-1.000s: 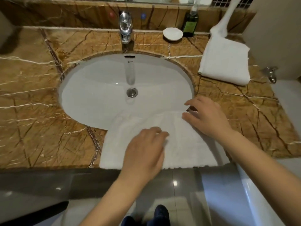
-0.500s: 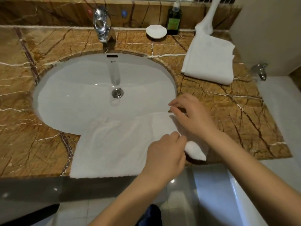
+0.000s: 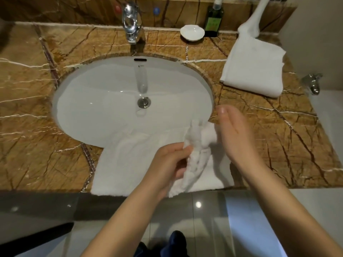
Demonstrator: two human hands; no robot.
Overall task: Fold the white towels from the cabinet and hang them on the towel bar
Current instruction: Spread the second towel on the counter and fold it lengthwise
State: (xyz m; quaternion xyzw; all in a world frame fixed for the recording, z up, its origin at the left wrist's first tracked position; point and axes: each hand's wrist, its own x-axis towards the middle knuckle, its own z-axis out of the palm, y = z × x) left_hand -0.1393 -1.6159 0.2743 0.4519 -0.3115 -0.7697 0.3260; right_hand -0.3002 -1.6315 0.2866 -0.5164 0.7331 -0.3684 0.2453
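Pinching fluffy white towel (image 3: 130,160) edge, left hand (image 3: 167,164)

towel (image 3: 130,164) on counter (image 3: 37,127) before sink (image 3: 104,101), folded towel (image 3: 254,69) right of sink, faucet (image 3: 131,25) behind

Towel (image 3: 128,164) front edge is partly hidden under left hand (image 3: 167,166). Its lifted corner is motion-blurred, so we can't count layers. Can't tell if right hand (image 3: 233,134) touches it. Bottle (image 3: 213,21) cap cut by top edge, label too small to read. Hanging towel (image 3: 259,13) cut off up top.
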